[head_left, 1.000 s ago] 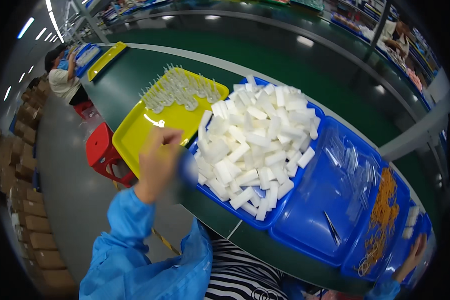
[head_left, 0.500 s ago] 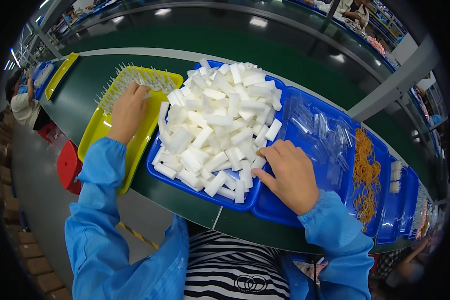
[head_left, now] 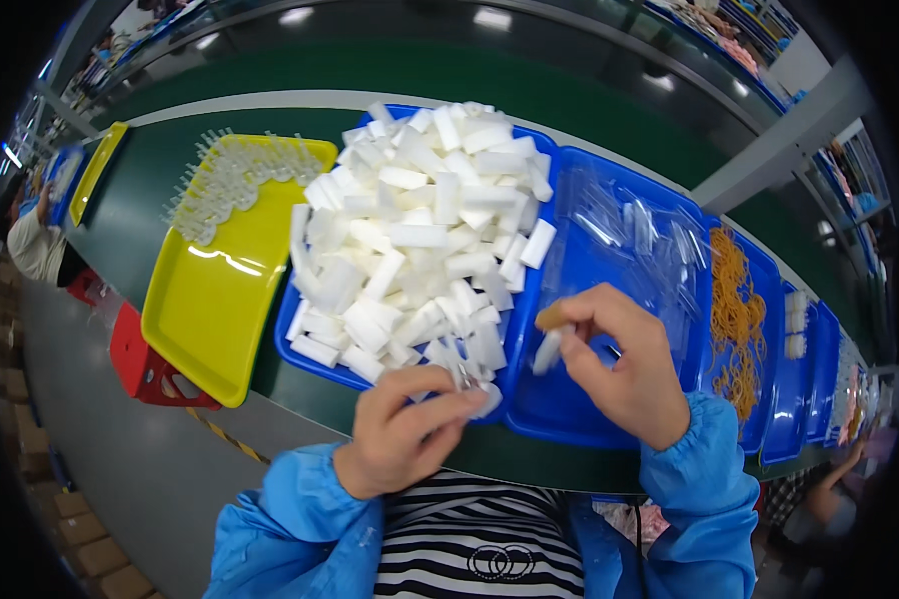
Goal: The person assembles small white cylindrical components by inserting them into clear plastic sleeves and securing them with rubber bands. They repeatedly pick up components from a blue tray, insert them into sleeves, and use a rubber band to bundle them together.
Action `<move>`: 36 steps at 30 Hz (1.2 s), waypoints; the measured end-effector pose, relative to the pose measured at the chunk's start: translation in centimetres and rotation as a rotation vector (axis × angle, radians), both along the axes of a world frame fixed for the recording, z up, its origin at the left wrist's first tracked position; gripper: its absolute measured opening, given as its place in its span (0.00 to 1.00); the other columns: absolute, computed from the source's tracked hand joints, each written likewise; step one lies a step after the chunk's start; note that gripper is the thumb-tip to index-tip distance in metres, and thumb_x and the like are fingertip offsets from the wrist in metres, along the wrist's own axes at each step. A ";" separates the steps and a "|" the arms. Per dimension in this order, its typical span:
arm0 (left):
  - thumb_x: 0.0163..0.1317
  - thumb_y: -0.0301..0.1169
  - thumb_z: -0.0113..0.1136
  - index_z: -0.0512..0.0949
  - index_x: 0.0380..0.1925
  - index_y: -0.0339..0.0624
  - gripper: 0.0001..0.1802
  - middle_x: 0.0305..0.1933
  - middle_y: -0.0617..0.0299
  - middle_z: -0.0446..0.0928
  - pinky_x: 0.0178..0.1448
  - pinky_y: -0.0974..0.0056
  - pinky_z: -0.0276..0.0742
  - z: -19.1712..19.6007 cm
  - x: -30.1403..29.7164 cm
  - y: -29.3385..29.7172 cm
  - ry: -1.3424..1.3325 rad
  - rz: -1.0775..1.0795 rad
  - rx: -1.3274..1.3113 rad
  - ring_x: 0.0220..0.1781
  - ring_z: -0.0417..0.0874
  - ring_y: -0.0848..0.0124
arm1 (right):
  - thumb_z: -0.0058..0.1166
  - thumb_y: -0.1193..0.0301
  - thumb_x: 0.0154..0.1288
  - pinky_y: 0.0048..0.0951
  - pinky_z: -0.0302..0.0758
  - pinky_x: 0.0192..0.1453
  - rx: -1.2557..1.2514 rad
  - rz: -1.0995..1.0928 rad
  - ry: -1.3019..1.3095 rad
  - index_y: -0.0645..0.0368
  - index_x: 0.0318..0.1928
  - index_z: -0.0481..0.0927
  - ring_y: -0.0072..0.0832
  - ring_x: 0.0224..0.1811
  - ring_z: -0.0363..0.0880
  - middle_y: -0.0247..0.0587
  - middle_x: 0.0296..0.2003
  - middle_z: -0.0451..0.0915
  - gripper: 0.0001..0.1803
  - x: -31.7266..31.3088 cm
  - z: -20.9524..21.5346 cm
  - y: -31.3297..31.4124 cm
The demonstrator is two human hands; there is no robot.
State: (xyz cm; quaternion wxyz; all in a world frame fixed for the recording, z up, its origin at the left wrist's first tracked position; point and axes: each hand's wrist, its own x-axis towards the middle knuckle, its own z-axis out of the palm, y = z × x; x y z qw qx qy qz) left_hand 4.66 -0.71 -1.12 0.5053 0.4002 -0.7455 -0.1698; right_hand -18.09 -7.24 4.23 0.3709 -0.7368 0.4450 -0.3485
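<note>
My left hand [head_left: 402,427] is closed, pinching a small clear plastic piece [head_left: 484,401] with a rounded base and thin upright prongs, slightly blurred. It is at the near edge of a blue tray [head_left: 342,375] heaped with white foam pieces [head_left: 410,235]. To its right, my right hand [head_left: 624,364] pinches one short white foam piece [head_left: 547,351] between thumb and forefinger, and a tan cover sits on that fingertip. The two held pieces are apart. At the left, a yellow tray [head_left: 202,319] has several similar clear pronged pieces [head_left: 235,175] grouped at its far end.
Right of the foam, another blue tray [head_left: 584,404] holds clear plastic sleeves [head_left: 649,235]. Beyond it are orange rubber bands [head_left: 737,319] in a tray, then more blue trays. A grey post [head_left: 769,150] rises behind. A red stool [head_left: 135,349] stands at the left; another person [head_left: 35,240] sits beyond.
My left hand has come from the yellow tray toward me and right, carrying a clear plastic piece. My right hand has drawn right, off the foam heap, with a foam piece.
</note>
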 end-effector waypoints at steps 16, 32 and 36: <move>0.54 0.13 0.65 0.84 0.44 0.44 0.19 0.50 0.54 0.76 0.44 0.67 0.81 -0.4 -4.3 1.3 0.101 -0.273 0.335 0.42 0.84 0.64 | 0.60 0.76 0.67 0.21 0.79 0.43 0.489 -0.185 -0.352 0.66 0.50 0.79 0.19 0.37 0.82 0.38 0.37 0.84 0.13 -2.8 -0.9 3.8; 0.50 0.12 0.66 0.74 0.44 0.39 0.21 0.47 0.47 0.81 0.47 0.61 0.77 -2.1 -2.6 0.4 0.091 -0.109 0.104 0.43 0.82 0.59 | 0.56 0.75 0.59 0.32 0.74 0.46 -0.684 0.103 0.469 0.57 0.45 0.81 0.32 0.43 0.77 0.37 0.41 0.81 0.12 -1.4 -3.2 -6.0; 0.46 0.14 0.70 0.78 0.46 0.42 0.25 0.46 0.52 0.84 0.40 0.62 0.79 -2.0 -2.9 0.0 0.116 -0.064 0.077 0.39 0.85 0.58 | 0.55 0.72 0.55 0.30 0.71 0.47 -0.836 0.184 0.785 0.55 0.37 0.80 0.29 0.44 0.74 0.34 0.37 0.77 0.08 -0.5 -2.5 -7.3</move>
